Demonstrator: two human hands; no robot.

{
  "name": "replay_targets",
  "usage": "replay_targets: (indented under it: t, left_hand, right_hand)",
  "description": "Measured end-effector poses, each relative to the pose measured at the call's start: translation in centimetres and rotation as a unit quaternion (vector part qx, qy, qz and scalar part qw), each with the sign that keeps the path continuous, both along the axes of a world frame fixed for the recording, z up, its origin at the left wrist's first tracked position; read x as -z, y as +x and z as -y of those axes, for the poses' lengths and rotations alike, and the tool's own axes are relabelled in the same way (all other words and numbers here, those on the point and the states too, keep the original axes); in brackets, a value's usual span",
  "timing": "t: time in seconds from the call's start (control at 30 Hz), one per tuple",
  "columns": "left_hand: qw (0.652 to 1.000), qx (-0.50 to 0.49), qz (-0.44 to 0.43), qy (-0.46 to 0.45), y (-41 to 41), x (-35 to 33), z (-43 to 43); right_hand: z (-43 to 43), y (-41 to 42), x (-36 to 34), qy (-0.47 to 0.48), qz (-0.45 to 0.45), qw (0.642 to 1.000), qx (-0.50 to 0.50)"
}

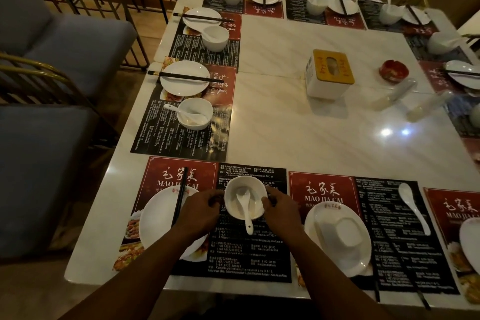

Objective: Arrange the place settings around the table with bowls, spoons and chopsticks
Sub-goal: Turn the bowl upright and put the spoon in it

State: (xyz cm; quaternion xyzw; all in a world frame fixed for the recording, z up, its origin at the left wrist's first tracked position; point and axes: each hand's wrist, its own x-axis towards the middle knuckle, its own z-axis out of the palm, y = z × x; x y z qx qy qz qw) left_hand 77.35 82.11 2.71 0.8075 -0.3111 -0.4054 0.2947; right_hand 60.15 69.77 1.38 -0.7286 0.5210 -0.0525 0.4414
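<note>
Both hands are cupping the white bowl on the nearest placemat, the left hand curling its fingers round its left side and the right hand round its right. A spoon is lying inside, its handle jutting over the near rim. Just left, chopsticks are resting across a plate that the left forearm is partly covering. A loose spoon is lying well to the right.

a restaurant dining room — branded menu placemats, set plates, tissue box on the table.
</note>
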Motion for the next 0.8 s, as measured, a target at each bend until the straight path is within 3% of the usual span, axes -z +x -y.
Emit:
replay_targets:
  t: [0.5,0.67,0.8]
  left_hand:
    - [0.999,0.014,-0.031,-0.017,0.2,-0.4,-0.3]
    - [0.999,0.014,-0.037,-0.019,0.3,-0.4,-0.4]
    - [0.999,0.016,-0.038,-0.021,0.3,-0.5,-0.3]
  right_hand:
    - [-0.4,0.3,-0.3,-0.008,-0.011,1.0,0.001]
    - [-1.0,0.5,-0.6,0.0,-0.043,0.997,0.071]
    - [-2.2,-0.3,-1.5,0.111,-0.037,0.986,0.121]
